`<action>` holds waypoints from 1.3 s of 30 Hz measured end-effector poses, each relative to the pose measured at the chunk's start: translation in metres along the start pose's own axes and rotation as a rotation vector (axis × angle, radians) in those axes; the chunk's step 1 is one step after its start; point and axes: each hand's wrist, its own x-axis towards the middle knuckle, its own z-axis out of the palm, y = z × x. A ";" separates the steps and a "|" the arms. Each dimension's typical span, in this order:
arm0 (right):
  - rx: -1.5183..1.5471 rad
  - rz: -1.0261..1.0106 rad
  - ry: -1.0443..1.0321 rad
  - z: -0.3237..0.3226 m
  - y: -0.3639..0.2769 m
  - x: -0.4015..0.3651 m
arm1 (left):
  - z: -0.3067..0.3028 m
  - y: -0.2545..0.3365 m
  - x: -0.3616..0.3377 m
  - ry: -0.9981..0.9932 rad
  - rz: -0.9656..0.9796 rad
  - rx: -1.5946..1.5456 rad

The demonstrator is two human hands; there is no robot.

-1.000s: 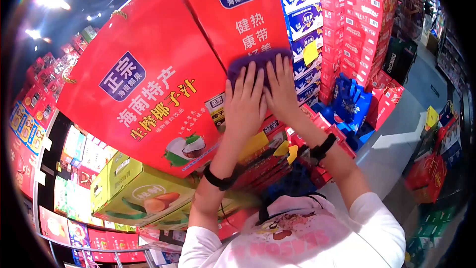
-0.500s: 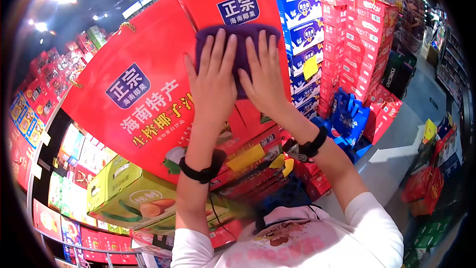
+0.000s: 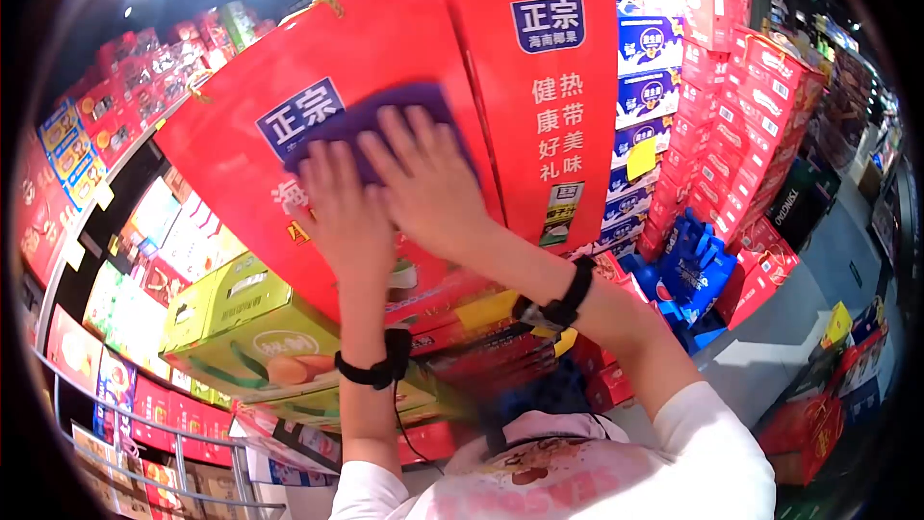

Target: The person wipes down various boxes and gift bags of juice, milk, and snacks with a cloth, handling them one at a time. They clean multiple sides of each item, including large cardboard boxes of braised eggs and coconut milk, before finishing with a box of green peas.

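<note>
**Purple cloth is now on the wide side of the big red box**

From the head camera, both hands are on the cloth. The left hand and the right hand lie flat on it, close side by side, with their fingers a little spread. They do not pinch it. They are blurry, so I cannot tell if they touch each other.

Half a second ago, the cloth was mostly on the narrow side of the big red box. Now it has gone over to the wide side and hides part of the blue sign and the big words there. That means the narrow side shows all its words again, and the hands are on the wide side now.

Below the wide side of the big red box is a yellow-green box. To the right of the big red box are blue and white boxes, and past those is a tall red stack. A blue bag is lower down to its right.
</note>
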 end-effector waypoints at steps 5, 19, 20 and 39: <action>0.114 -0.216 0.090 0.022 -0.028 0.039 | -0.006 -0.036 0.011 0.232 -0.096 -0.067; -0.179 -0.001 -0.020 -0.033 0.035 -0.004 | 0.013 0.043 0.021 0.094 0.122 -0.207; -0.164 0.008 -0.038 -0.031 0.031 -0.007 | 0.011 0.038 0.015 0.096 0.119 -0.207; 0.041 -0.052 -0.101 0.029 -0.038 -0.021 | 0.001 -0.035 -0.037 0.013 -0.031 -0.148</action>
